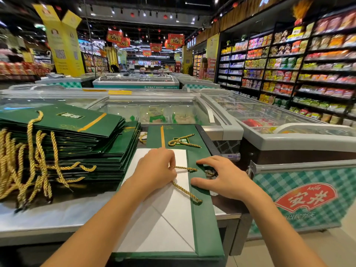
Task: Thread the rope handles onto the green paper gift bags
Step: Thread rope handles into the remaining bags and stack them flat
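Both your bare forearms reach forward over the near edge of the desk, converging slightly. Your left grip lies knuckles up, its fingers curled under and pinching the rope handle. Your right grip sits just beside it, not touching, palm down. Its forefinger and thumb are spread straight and press flat; its other fingers are mostly hidden.

Left side is blocked by the tall bag stack, with its ropes spilling toward you. The freezer chest walls off right and far. You can pass over the bare table strip near left and above the flat bag.
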